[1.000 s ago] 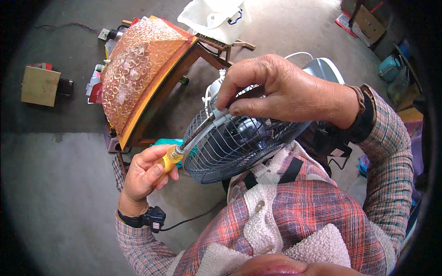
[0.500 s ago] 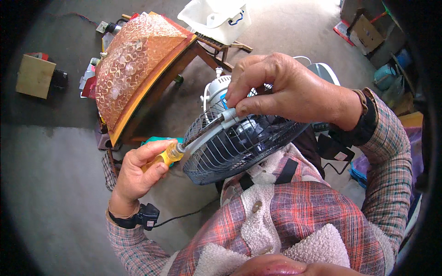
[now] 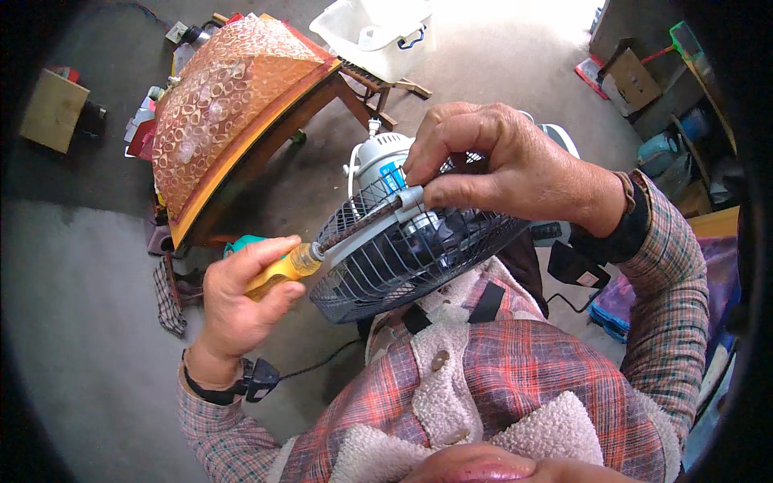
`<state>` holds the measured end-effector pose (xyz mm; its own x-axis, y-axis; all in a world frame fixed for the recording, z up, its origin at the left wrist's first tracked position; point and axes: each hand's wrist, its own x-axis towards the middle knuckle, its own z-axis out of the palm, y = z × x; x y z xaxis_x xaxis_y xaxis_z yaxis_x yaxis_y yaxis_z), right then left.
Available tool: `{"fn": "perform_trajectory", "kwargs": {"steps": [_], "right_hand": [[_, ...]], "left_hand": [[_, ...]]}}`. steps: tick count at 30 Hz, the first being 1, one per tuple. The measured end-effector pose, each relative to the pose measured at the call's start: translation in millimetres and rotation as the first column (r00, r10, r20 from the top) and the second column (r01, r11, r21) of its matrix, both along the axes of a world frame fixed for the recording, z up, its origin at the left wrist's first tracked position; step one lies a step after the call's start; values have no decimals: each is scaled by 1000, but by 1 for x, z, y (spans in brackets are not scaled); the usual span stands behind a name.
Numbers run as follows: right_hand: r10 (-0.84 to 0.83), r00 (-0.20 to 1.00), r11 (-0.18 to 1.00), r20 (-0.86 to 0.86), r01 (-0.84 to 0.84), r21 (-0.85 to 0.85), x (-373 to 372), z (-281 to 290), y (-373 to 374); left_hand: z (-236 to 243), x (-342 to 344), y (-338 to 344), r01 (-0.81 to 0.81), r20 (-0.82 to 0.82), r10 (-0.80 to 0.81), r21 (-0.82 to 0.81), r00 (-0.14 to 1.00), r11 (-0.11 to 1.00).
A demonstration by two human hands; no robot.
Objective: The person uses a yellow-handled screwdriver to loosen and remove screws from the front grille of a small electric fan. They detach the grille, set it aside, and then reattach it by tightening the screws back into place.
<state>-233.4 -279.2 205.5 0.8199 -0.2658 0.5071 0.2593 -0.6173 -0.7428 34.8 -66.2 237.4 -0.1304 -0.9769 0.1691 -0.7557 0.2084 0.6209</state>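
- The left hand (image 3: 241, 302) is closed around the yellow handle of a screwdriver (image 3: 282, 272), whose dark shaft runs up and right through the wire grille.
- The right hand (image 3: 503, 165) comes over the top of a small table fan (image 3: 403, 241); thumb and fingers pinch a grey plastic clip or hub piece (image 3: 408, 199) where the screwdriver tip ends. Whether the tip sits in a screw head I cannot tell, since the fingers cover that spot.
- The fan is held in the air in front of the person's chest, grille facing down and toward the body, with its pale motor housing (image 3: 382, 153) pointing away.
- The fan looks light, being mostly plastic and thin wire. The grille wires would likely bend under a hard squeeze, so the rim or the motor housing seems the firmer place to hold. The small clip looks easy to drop.
- Farther out, a wooden table with a patterned orange top (image 3: 225, 113) stands on the concrete floor (image 3: 80, 322).
- A white plastic tub (image 3: 374, 32) sits on a wooden stand beyond the table.
- A cardboard box (image 3: 632, 80) lies at upper right.
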Motion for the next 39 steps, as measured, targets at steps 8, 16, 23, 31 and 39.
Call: {"fn": "perform_trajectory", "kwargs": {"steps": [8, 16, 23, 31, 39], "right_hand": [[19, 1000, 999, -20, -18, 51, 0, 0, 0], [-5, 1000, 1000, -18, 6, 6, -1, -2, -2], [-16, 998, 1000, -55, 17, 9, 0, 2, 0], [-1, 990, 1000, -140, 2, 5, -2, 5, 4], [-12, 996, 996, -87, 4, -92, 3, 4, 5]], "left_hand": [[7, 9, -2, -69, -442, 225, 342, 868, 937], [-3, 5, -7, 147, 221, -89, -259, 971, 955], [-8, 5, -3, 233, 462, -43, -363, 886, 902], [6, 14, -9, 189, -675, 267, 521, 688, 832], [6, 10, -8, 38, -514, 260, 497, 818, 867]]}}
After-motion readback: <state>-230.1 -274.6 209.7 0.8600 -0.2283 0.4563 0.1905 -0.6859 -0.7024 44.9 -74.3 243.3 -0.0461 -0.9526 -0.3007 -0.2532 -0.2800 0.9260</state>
